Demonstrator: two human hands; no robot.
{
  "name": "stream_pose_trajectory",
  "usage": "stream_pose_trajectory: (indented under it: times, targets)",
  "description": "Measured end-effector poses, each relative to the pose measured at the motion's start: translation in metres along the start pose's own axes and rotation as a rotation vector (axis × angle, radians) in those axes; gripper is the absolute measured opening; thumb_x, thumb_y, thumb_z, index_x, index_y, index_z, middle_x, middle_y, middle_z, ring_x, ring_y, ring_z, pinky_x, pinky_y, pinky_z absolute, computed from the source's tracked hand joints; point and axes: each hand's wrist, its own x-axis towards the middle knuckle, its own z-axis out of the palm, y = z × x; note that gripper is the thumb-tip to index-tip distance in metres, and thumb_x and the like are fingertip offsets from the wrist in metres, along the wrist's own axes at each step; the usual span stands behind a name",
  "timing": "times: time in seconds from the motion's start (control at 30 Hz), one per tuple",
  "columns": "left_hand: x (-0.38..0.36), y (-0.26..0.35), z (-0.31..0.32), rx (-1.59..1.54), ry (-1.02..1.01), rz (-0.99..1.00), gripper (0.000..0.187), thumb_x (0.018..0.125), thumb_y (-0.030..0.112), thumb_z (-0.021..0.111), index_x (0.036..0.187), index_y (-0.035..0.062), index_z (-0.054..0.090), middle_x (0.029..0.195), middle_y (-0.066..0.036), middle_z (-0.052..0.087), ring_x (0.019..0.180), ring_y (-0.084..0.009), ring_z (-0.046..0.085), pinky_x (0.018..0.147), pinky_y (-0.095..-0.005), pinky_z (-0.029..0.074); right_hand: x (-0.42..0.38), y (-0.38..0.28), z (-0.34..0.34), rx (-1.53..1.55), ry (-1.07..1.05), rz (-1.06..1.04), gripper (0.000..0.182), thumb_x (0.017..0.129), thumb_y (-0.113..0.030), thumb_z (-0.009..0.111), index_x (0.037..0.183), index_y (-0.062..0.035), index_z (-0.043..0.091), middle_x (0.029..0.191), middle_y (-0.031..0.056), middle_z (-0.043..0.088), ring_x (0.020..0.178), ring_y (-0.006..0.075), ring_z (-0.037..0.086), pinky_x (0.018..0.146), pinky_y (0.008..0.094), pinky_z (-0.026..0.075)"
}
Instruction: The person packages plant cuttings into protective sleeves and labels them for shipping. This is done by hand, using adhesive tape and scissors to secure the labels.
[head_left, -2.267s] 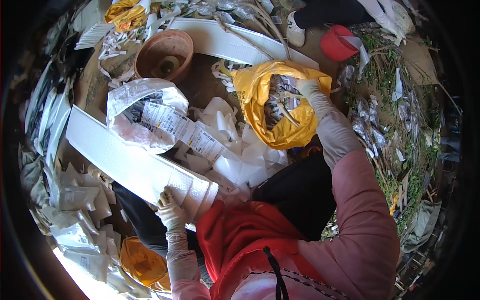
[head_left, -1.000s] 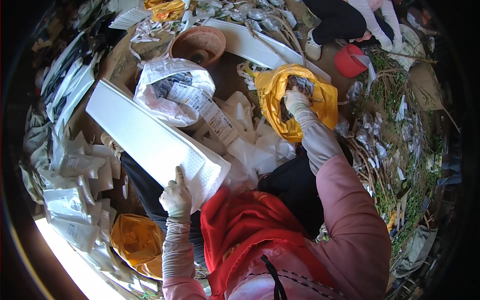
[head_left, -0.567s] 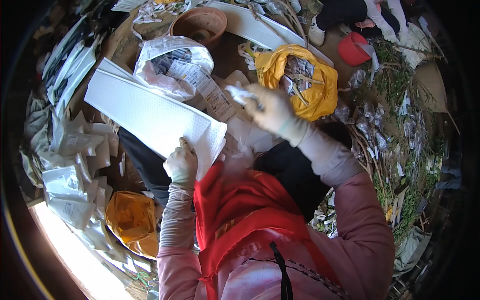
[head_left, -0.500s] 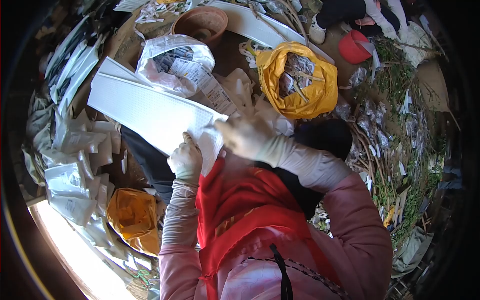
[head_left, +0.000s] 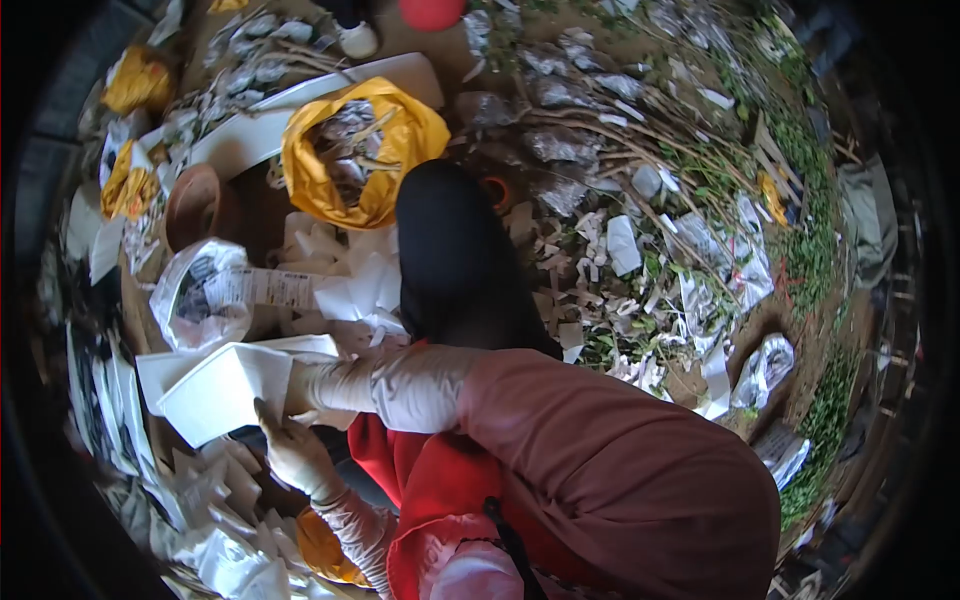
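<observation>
A white textured sheet point(head_left: 228, 392) lies bent over at its near end, in front of my lap at the left. My gloved left hand point(head_left: 300, 458) is closed on its lower right edge, the index finger lying along the white surface. Against the sheet's right side is my gloved right hand point(head_left: 308, 388), its fingers mostly hidden behind the sheet and the wrist. Another flat white piece point(head_left: 155, 375) shows beneath the bent part. Just beyond stands a clear plastic bag point(head_left: 205, 320) with a printed label strip point(head_left: 280, 289) beside it.
Beyond my knee point(head_left: 465, 260) stands a yellow bag point(head_left: 420, 130) with scraps and sticks inside. A clay pot point(head_left: 193, 205) leans to its left. Branches point(head_left: 650, 150) and plastic scraps cover the ground at right. An orange bag point(head_left: 325, 545) and white packets point(head_left: 235, 565) lie below left.
The view has swung to the right, so the bags and sheet appear further left. The sheet's near end is now bent up, and my right hand has moved in close to my left.
</observation>
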Motion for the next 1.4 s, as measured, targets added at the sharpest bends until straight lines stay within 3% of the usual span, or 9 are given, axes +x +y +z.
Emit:
stream_pose_trajectory:
  times: [0.2,0.27,0.37,0.47,0.57,0.67,1.0,1.17,1.4]
  targets:
    - [0.027,0.005,-0.043,0.15,-0.149,-0.22,0.045,0.088,0.018,0.043,0.131,0.0074,0.051,0.113,-0.02,0.062,0.086,-0.0345,0.066,0.074,-0.0417,0.051,-0.078,-0.001,-0.06,0.521,0.513,-0.287,0.011,0.074,-0.024,0.064,0.075,-0.0125,0.065,0.08,0.007,0.064,0.076,0.0275,0.062,0.069,0.0416,0.05]
    - [0.035,-0.082,-0.021,0.135,0.013,-0.117,0.043,0.088,0.013,0.042,0.13,0.006,0.052,0.115,-0.02,0.062,0.09,-0.034,0.066,0.077,-0.041,0.051,-0.123,0.048,-0.101,0.43,0.749,-0.404,0.016,0.076,-0.017,0.064,0.085,-0.0067,0.056,0.084,0.0103,0.056,0.075,0.0287,0.058,0.069,0.0423,0.048]
    - [0.028,-0.075,-0.046,0.228,0.088,-0.05,0.043,0.088,0.006,0.043,0.13,0.0015,0.05,0.119,-0.02,0.059,0.098,-0.0341,0.063,0.082,-0.0401,0.049,-0.193,0.172,-0.13,0.336,1.086,0.134,0.021,0.08,-0.013,0.059,0.099,-0.007,0.056,0.084,0.0084,0.057,0.079,0.0292,0.058,0.071,0.041,0.049]
    - [0.019,-0.07,-0.036,0.276,0.1,-0.002,0.042,0.088,0.004,0.045,0.129,-0.0004,0.05,0.119,-0.021,0.059,0.096,-0.0326,0.064,0.08,-0.0403,0.05,-0.278,0.319,-0.123,-0.119,0.924,0.74,0.034,0.083,-0.018,0.059,0.113,-0.0044,0.055,0.101,0.015,0.062,0.096,0.0302,0.06,0.085,0.0417,0.048]
    - [0.013,-0.067,-0.013,0.372,0.001,-0.005,0.041,0.088,0.004,0.043,0.129,-0.0022,0.05,0.12,-0.02,0.059,0.093,-0.0316,0.065,0.077,-0.0385,0.052,-0.35,0.411,-0.116,-0.055,0.186,1.367,0.047,0.08,-0.022,0.061,0.121,-0.003,0.052,0.126,0.019,0.051,0.113,0.0345,0.053,0.099,0.0409,0.04]
    - [0.016,-0.081,0.009,0.313,-0.099,-0.075,0.041,0.088,0.005,0.044,0.128,-0.0019,0.05,0.118,-0.019,0.06,0.088,-0.032,0.066,0.074,-0.0384,0.052,-0.413,0.471,-0.075,-0.295,-0.014,1.534,0.058,0.079,-0.022,0.06,0.134,-0.0115,0.043,0.146,0.0127,0.032,0.135,0.0306,0.031,0.101,0.0513,0.033]
    - [0.019,-0.098,0.026,0.179,-0.226,-0.282,0.042,0.086,0.003,0.041,0.127,-0.0021,0.051,0.121,-0.023,0.058,0.108,-0.0353,0.059,0.095,-0.0376,0.044,-0.434,0.484,-0.07,-0.491,-0.238,1.484,0.043,0.08,-0.016,0.057,0.122,-0.0116,0.049,0.12,0.0129,0.05,0.114,0.0335,0.049,0.09,0.0483,0.043]
    - [0.014,-0.089,0.027,0.199,-0.213,-0.308,0.042,0.087,0.004,0.041,0.127,-0.0039,0.051,0.122,-0.021,0.058,0.109,-0.0353,0.058,0.095,-0.0379,0.044,-0.425,0.434,-0.107,-0.554,0.03,1.258,0.051,0.063,-0.019,0.075,0.108,-0.007,0.054,0.109,0.0167,0.053,0.099,0.035,0.057,0.08,0.0466,0.048]
    - [-0.001,-0.122,0.032,0.098,-0.161,-0.296,0.039,0.089,0.005,0.04,0.124,-0.0064,0.051,0.123,-0.022,0.057,0.113,-0.0345,0.056,0.098,-0.0375,0.043,-0.452,0.356,-0.11,-0.328,0.173,1.274,0.05,0.067,-0.025,0.073,0.108,-0.0041,0.053,0.107,0.0184,0.054,0.095,0.0358,0.059,0.079,0.0434,0.05]
